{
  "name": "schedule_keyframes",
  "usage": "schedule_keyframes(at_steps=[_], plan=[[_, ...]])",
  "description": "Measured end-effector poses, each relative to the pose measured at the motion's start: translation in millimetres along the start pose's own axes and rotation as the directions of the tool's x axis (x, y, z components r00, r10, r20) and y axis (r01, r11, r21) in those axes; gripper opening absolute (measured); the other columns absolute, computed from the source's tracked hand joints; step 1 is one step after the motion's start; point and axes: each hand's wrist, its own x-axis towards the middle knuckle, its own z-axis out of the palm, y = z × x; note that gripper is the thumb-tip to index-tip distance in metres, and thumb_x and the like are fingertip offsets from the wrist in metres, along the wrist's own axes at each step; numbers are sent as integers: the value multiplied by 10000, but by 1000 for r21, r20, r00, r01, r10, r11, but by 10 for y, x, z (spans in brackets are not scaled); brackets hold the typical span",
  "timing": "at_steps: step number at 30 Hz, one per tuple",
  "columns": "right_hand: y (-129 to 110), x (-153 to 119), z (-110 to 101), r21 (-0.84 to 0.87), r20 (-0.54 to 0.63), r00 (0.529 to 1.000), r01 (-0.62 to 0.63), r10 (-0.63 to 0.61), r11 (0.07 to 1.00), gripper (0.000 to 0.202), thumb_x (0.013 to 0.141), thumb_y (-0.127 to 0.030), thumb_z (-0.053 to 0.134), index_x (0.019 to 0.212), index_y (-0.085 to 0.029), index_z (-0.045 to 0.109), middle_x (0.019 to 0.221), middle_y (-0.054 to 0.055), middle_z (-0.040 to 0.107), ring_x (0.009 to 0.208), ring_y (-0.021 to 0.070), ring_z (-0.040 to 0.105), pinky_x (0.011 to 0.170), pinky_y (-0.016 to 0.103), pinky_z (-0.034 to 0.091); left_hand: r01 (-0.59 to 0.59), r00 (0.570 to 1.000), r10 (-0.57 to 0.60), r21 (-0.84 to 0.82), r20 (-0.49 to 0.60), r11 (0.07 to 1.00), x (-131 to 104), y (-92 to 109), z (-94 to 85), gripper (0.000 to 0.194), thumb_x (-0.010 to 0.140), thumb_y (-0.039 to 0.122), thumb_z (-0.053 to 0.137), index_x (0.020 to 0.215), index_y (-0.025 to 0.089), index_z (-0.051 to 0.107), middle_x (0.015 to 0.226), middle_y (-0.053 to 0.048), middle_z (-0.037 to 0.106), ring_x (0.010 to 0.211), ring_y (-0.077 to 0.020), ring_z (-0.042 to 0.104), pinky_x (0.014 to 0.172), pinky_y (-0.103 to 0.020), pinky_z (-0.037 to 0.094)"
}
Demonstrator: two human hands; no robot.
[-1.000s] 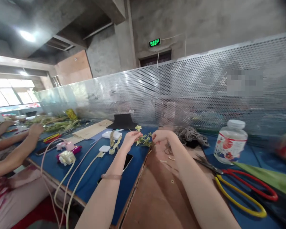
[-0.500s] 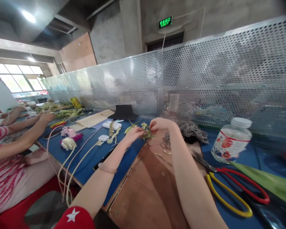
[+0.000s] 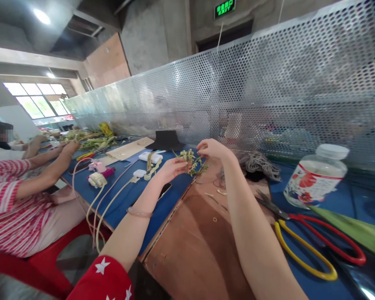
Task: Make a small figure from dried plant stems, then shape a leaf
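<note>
The leafy sprig (image 3: pixel 192 161), which my left hand (image 3: pixel 173 170) pinches above the left edge of the brown board (image 3: pixel 187 233), may lose its thin tips if I press too strongly, and its long axis seems to point toward the board, while whether my bent right hand (image 3: pixel 215 149) holds anything I cannot tell.

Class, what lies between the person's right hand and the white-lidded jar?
In the head view, a tangled bundle of grey cord and a dark item beneath it lie between the right hand and the jar.
</note>
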Motion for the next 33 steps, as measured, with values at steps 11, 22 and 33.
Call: schedule_keyframes(at_steps=[11, 22, 33], plan=[[270, 120, 482, 33, 138, 982, -137, 132, 990, 318, 879, -328, 554, 1145, -155, 565, 1172, 70, 571, 981, 218, 586, 808, 395, 510, -149, 968, 120, -120, -219, 982, 106, 20, -151, 167, 686, 73, 706, 841, 114, 660, 941, -92, 717, 811, -155, 683, 828, -276, 515], [12, 295, 673, 621, -23, 999, -15, 38, 784, 300, 888, -309, 548, 1140, -146, 553, 1118, 78, 589, 932, 185, 603, 781, 382, 522, -186, 948, 155, -91, -276, 978, 137, -121, -28, 160, 640, 79, 731, 791, 101, 683, 810, -76, 716, 708, -143, 668, 839, -308, 492], [72, 349, 766, 688, -66, 994, -21, 91, 726, 308, 888, -315, 547, 1147, -150, 549, 1131, 79, 583, 948, 191, 598, 794, 393, 516, -185, 952, 139, -149, -274, 971, 130, -190, 107, 158, 633, 106, 755, 772, 85, 684, 785, -81, 711, 730, -162, 670, 888, -352, 480]])
